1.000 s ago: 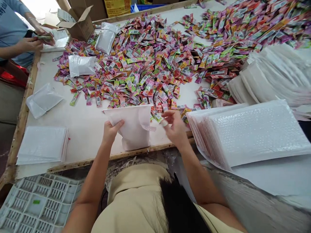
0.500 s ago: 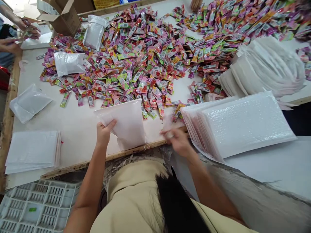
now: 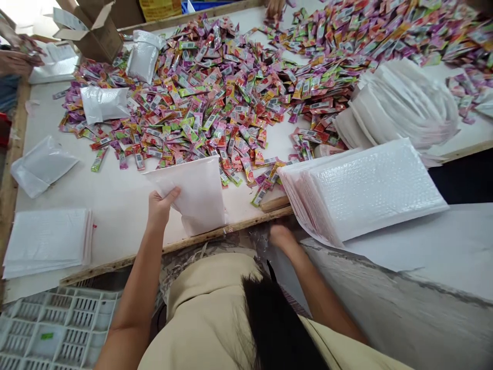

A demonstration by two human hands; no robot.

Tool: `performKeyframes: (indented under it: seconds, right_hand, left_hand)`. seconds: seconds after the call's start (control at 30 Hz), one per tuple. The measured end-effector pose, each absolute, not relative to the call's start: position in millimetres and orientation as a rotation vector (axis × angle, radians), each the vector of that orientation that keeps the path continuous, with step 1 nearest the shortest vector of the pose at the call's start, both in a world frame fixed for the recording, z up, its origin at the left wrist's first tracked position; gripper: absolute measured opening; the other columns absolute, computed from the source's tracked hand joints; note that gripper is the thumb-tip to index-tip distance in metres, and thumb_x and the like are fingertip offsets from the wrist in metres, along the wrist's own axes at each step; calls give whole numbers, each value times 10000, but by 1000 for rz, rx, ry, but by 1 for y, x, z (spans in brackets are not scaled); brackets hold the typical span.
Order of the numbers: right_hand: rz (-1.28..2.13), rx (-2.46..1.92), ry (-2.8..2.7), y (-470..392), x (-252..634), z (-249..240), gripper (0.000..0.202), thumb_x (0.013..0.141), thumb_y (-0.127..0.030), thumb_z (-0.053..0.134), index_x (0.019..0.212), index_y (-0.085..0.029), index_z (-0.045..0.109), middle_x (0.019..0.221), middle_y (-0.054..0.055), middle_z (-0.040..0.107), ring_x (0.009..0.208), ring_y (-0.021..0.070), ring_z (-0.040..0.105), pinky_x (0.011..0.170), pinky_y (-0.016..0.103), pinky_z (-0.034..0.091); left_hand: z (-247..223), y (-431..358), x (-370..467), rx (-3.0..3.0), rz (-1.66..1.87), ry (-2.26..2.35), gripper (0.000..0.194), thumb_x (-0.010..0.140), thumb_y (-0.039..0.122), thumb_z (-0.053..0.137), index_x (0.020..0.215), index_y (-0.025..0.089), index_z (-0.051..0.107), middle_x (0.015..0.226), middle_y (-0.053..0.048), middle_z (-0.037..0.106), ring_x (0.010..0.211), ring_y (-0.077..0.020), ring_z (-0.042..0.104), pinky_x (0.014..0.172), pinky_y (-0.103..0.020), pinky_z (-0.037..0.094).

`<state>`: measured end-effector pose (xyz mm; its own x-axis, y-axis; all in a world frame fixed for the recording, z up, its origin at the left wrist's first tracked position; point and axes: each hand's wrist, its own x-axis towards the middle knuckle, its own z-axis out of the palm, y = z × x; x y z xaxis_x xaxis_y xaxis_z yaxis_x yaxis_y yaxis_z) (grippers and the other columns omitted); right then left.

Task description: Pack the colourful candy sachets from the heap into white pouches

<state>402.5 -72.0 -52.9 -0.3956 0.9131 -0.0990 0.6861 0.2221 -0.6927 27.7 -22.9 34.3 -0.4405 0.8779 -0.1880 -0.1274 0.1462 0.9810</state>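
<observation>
My left hand (image 3: 162,203) grips the left side of a white bubble mailer (image 3: 200,192), thumb on its near face. The mailer stands nearly upright at the table's front edge, its lower part resting on the wood. Behind it spreads a large heap of small colourful candy sachets (image 3: 215,103). My right hand (image 3: 281,236) is low by the front edge, to the right of the mailer. Its fingers are blurred and partly hidden, so I cannot see whether it holds anything. A stack of bubble mailers (image 3: 381,185) lies just right of it.
More mailers stand bunched at the right (image 3: 404,108). Flat mailers (image 3: 48,236) and filled mailers (image 3: 103,103) are at the left, with a cardboard box (image 3: 94,38) behind. Other people's hands (image 3: 274,10) work at the far side and far left. A white plastic crate (image 3: 57,329) sits below.
My right hand has dropped from above the table's front edge to just below it. My left hand keeps hold of the mailer. The view has shifted slightly.
</observation>
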Motion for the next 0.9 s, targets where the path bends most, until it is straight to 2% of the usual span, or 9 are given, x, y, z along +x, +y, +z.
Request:
performKeyframes:
  seconds: [0.1, 0.17, 0.23, 0.33, 0.4, 0.57, 0.67, 0.77, 0.9]
  right_hand:
    - [1280, -1411, -2164, -69, 390, -23, 200, 830, -232, 602, 634, -202, 634, 443, -4, 554, 336, 125, 478, 353, 239, 355]
    - [1425, -1413, -1997, -52, 374, -2, 201, 879, -336, 571, 787, -189, 671, 526, 7, 618, 409, 129, 533, 408, 244, 416]
    - [1450, -1441, -1750, -22, 347, 15, 288, 808, -416, 663, 971, -180, 653, 635, 23, 657, 553, 158, 605, 531, 287, 494]
    - [1559, -1209, -1537, 28, 296, 25, 645, 626, -417, 792, 1179, -197, 545, 991, 81, 695, 824, 192, 662, 741, 348, 544]
    - [1681, -1000, -1491, 55, 264, 20, 648, 591, -416, 796, 1151, -209, 544, 1058, 74, 672, 896, 197, 646, 785, 350, 537]
    - [1653, -1077, -1586, 84, 228, -18, 316, 573, -426, 721, 687, -185, 551, 655, -12, 558, 653, 148, 534, 603, 273, 459]
    - [1594, -1035, -1646, 89, 235, -26, 308, 592, -401, 710, 769, -178, 590, 717, -5, 578, 690, 152, 547, 632, 282, 466]
    - [1423, -916, -1643, 91, 247, -10, 293, 684, -373, 689, 911, -199, 626, 911, 40, 642, 876, 194, 608, 793, 350, 503]
    - [1042, -855, -1894, 85, 264, 14, 112, 801, -207, 570, 849, -227, 669, 953, 61, 668, 995, 220, 605, 912, 417, 471]
  left_hand:
    - [33, -24, 26, 763, 1407, 1524, 431, 518, 394, 882, 847, 143, 763, 915, -89, 759, 889, -257, 694, 768, -339, 569]
    - [33, -25, 25, 776, 1389, 1511, 439, 514, 388, 885, 857, 142, 764, 928, -94, 760, 882, -261, 695, 769, -353, 574]
    - [36, -24, 24, 796, 1366, 1501, 425, 518, 375, 885, 853, 143, 764, 929, -93, 760, 867, -260, 695, 769, -366, 576]
    - [40, -22, 23, 850, 1317, 1483, 394, 532, 349, 877, 852, 149, 763, 922, -83, 762, 851, -256, 696, 769, -370, 571]
    - [37, -18, 21, 898, 1306, 1506, 369, 545, 330, 864, 851, 152, 762, 912, -76, 761, 836, -247, 694, 763, -362, 563]
    - [4, -3, 13, 1062, 1276, 1663, 196, 564, 297, 801, 684, 162, 725, 767, -49, 733, 763, -210, 660, 738, -334, 528]
    - [-7, -2, 7, 1157, 1287, 1691, 208, 602, 316, 781, 746, 173, 734, 800, -50, 725, 793, -204, 656, 781, -338, 517]
    - [8, -7, 4, 1326, 1315, 1662, 250, 725, 347, 737, 927, 201, 753, 951, -71, 736, 924, -218, 665, 883, -357, 502]
    - [30, -14, 4, 1643, 1200, 1566, 204, 857, 335, 632, 985, 243, 762, 1018, -73, 750, 1039, -232, 660, 1003, -413, 466]
